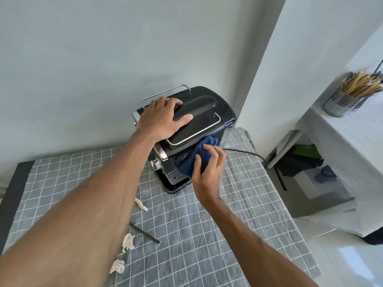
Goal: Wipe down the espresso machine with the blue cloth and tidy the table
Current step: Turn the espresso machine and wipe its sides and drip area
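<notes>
Espresso machine (199,121), left hand (159,119) flat on top, right hand (207,170) pressing blue cloth (192,160)

I count one espresso machine (199,121), one blue cloth (194,158) against its side, three crumpled tissues (141,204) (128,242) (117,266) before it, one dark stick (145,233), two hands (160,119) (208,175).

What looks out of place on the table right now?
Three crumpled white scraps lie loose on the checked tablecloth in front of the machine, with a dark stick among them. They look like litter not yet tidied.
</notes>
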Demonstrator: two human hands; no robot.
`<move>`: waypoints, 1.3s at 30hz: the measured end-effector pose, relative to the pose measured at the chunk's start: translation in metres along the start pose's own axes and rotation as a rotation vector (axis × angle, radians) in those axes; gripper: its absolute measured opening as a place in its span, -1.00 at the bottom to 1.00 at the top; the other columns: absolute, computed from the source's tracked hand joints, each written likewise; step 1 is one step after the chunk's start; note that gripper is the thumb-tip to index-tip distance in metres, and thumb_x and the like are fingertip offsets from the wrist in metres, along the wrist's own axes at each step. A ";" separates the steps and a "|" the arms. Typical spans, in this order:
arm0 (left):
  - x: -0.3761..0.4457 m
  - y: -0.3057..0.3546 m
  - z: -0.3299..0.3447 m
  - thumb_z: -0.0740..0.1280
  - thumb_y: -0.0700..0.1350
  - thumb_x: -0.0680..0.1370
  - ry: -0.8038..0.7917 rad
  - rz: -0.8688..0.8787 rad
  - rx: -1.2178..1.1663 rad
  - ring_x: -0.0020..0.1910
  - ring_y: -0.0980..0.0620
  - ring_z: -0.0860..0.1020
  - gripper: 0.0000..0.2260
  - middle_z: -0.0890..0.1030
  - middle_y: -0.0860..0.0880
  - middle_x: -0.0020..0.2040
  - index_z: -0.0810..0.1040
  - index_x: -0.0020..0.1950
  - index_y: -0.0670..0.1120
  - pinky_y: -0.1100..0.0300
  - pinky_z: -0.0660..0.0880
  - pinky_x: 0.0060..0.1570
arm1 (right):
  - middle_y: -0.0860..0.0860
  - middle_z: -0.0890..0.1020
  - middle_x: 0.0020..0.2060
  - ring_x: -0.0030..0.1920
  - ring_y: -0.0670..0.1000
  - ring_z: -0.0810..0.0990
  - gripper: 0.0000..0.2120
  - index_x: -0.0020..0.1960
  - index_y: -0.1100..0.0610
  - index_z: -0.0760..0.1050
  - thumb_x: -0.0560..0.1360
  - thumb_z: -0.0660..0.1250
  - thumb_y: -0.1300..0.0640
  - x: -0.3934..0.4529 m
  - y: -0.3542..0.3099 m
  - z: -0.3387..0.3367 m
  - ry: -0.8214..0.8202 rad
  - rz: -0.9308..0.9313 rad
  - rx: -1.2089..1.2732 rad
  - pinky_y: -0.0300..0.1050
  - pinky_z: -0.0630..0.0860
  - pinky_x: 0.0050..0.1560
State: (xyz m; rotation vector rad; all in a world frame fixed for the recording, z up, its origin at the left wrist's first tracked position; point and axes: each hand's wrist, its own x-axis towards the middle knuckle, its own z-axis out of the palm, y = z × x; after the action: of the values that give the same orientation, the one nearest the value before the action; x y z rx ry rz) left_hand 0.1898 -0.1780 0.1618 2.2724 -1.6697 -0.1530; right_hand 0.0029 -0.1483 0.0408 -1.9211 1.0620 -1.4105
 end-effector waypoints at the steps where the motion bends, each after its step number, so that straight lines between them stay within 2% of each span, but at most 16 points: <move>1: 0.000 -0.001 0.001 0.17 0.46 0.55 -0.002 0.005 0.000 0.42 -0.12 0.38 -0.38 0.45 -0.04 0.41 0.40 0.47 0.12 -0.09 0.37 0.31 | 0.05 0.34 0.25 0.27 -0.01 0.41 -0.70 0.33 0.15 0.38 0.63 0.30 0.28 -0.004 0.005 0.000 -0.008 0.035 -0.006 -0.17 0.45 0.32; 3: 0.000 -0.002 0.001 0.17 0.47 0.54 -0.003 0.008 -0.008 0.42 -0.11 0.39 -0.38 0.45 -0.04 0.41 0.40 0.47 0.12 -0.08 0.38 0.30 | 0.04 0.35 0.23 0.20 -0.07 0.43 -0.72 0.36 0.17 0.36 0.66 0.25 0.25 0.004 0.015 -0.001 0.038 0.233 -0.014 -0.17 0.46 0.30; 6: 0.001 -0.003 0.002 0.19 0.48 0.53 0.000 0.006 -0.025 0.41 -0.08 0.41 -0.38 0.45 -0.02 0.41 0.41 0.46 0.14 -0.07 0.41 0.24 | 0.01 0.35 0.19 0.09 -0.34 0.47 -0.72 0.37 0.19 0.37 0.68 0.19 0.32 0.029 0.021 -0.004 0.176 0.393 0.015 -0.47 0.45 0.15; 7: 0.001 -0.004 0.002 0.19 0.48 0.52 0.003 0.003 -0.028 0.40 -0.07 0.42 -0.38 0.46 -0.01 0.41 0.41 0.45 0.15 -0.05 0.41 0.19 | 0.00 0.36 0.17 0.07 -0.40 0.47 -0.72 0.35 0.18 0.38 0.67 0.19 0.35 0.032 0.018 -0.002 0.209 0.372 0.026 -0.53 0.44 0.09; 9: 0.002 -0.004 0.002 0.22 0.49 0.50 0.019 -0.008 -0.051 0.37 -0.04 0.44 -0.41 0.47 0.02 0.38 0.43 0.41 0.20 0.00 0.38 0.09 | 0.01 0.35 0.21 0.18 -0.32 0.44 -0.71 0.36 0.16 0.38 0.66 0.23 0.32 0.025 0.006 0.002 0.179 0.269 0.046 -0.46 0.43 0.18; 11: 0.002 -0.004 0.002 0.25 0.51 0.46 0.037 -0.013 -0.087 0.32 -0.02 0.47 -0.43 0.51 0.05 0.31 0.46 0.37 0.27 0.05 0.35 0.04 | 0.07 0.34 0.27 0.31 -0.20 0.35 -0.69 0.38 0.16 0.39 0.65 0.29 0.26 0.002 -0.001 0.002 0.025 0.009 0.036 -0.35 0.37 0.33; 13: 0.003 -0.003 0.000 0.24 0.54 0.41 0.044 -0.022 -0.121 0.28 0.01 0.50 -0.42 0.52 0.09 0.26 0.47 0.35 0.32 0.07 0.36 0.04 | 0.15 0.36 0.24 0.34 -0.20 0.32 -0.70 0.35 0.20 0.42 0.63 0.31 0.29 -0.010 0.008 -0.001 -0.103 -0.190 0.014 -0.36 0.33 0.35; 19: 0.004 0.000 0.003 0.28 0.56 0.36 0.061 -0.081 -0.160 0.31 0.08 0.49 -0.42 0.53 0.17 0.32 0.48 0.30 0.36 0.08 0.33 0.10 | 0.18 0.38 0.22 0.21 -0.22 0.33 -0.72 0.33 0.28 0.41 0.63 0.26 0.33 0.023 0.033 -0.012 0.099 0.075 0.004 -0.27 0.39 0.27; 21: 0.005 0.001 0.003 0.28 0.56 0.35 0.083 -0.086 -0.159 0.30 0.09 0.51 -0.42 0.54 0.18 0.30 0.50 0.30 0.35 0.07 0.40 0.15 | 0.20 0.38 0.21 0.26 -0.18 0.34 -0.73 0.32 0.28 0.43 0.62 0.27 0.34 0.013 0.019 0.002 0.092 -0.115 0.024 -0.31 0.36 0.29; 23: 0.004 0.002 0.004 0.27 0.55 0.35 0.103 -0.081 -0.154 0.30 0.10 0.51 -0.42 0.55 0.19 0.30 0.51 0.29 0.34 0.04 0.44 0.21 | 0.18 0.38 0.20 0.25 -0.02 0.43 -0.77 0.30 0.22 0.46 0.65 0.27 0.30 -0.011 0.000 0.023 -0.023 -0.362 0.078 -0.21 0.43 0.28; 27: 0.003 0.001 0.002 0.24 0.58 0.36 0.112 -0.077 -0.129 0.32 0.13 0.49 -0.42 0.53 0.23 0.32 0.48 0.30 0.38 0.07 0.36 0.13 | 0.16 0.37 0.20 0.16 0.17 0.52 -0.82 0.27 0.17 0.46 0.68 0.22 0.26 -0.030 -0.001 0.038 -0.087 -0.478 0.119 -0.16 0.46 0.29; 29: 0.004 0.000 0.002 0.23 0.58 0.36 0.104 -0.079 -0.115 0.34 0.12 0.49 -0.42 0.52 0.23 0.33 0.47 0.30 0.38 0.03 0.39 0.17 | 0.22 0.39 0.18 0.16 0.11 0.49 -0.77 0.26 0.22 0.46 0.63 0.25 0.38 -0.021 0.017 0.031 -0.038 -0.390 0.101 -0.05 0.52 0.23; 32: 0.004 0.000 0.003 0.23 0.57 0.38 0.095 -0.069 -0.106 0.35 0.10 0.48 -0.43 0.51 0.22 0.35 0.46 0.31 0.38 -0.02 0.41 0.23 | 0.22 0.37 0.21 0.19 0.08 0.44 -0.72 0.31 0.29 0.41 0.61 0.21 0.41 0.004 0.051 0.018 0.144 0.063 0.089 0.07 0.51 0.24; 34: 0.005 0.000 0.003 0.24 0.56 0.38 0.095 -0.066 -0.109 0.34 0.09 0.48 -0.43 0.51 0.21 0.34 0.46 0.32 0.36 -0.03 0.42 0.23 | 0.17 0.34 0.24 0.19 0.06 0.44 -0.69 0.38 0.30 0.35 0.65 0.17 0.35 0.016 0.066 0.017 0.209 0.285 0.093 0.03 0.52 0.25; 37: 0.007 0.000 0.005 0.24 0.56 0.38 0.109 -0.066 -0.102 0.33 0.08 0.49 -0.42 0.49 0.23 0.24 0.47 0.31 0.34 -0.03 0.42 0.23 | 0.21 0.30 0.28 0.22 0.02 0.40 -0.67 0.41 0.29 0.29 0.67 0.15 0.24 -0.009 0.077 0.024 0.059 0.104 0.014 -0.29 0.45 0.28; 39: 0.008 0.000 0.006 0.24 0.56 0.38 0.114 -0.062 -0.099 0.31 0.07 0.49 -0.42 0.44 0.24 0.17 0.47 0.31 0.34 0.01 0.39 0.17 | 0.26 0.31 0.28 0.20 -0.04 0.37 -0.70 0.37 0.32 0.32 0.67 0.19 0.26 -0.042 0.088 0.024 -0.102 0.054 -0.015 -0.37 0.42 0.24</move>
State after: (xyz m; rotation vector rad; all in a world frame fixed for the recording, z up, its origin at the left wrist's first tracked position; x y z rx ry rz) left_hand 0.1908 -0.1865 0.1569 2.2172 -1.5023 -0.1157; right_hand -0.0053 -0.1629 -0.0585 -1.9387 1.0703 -1.2645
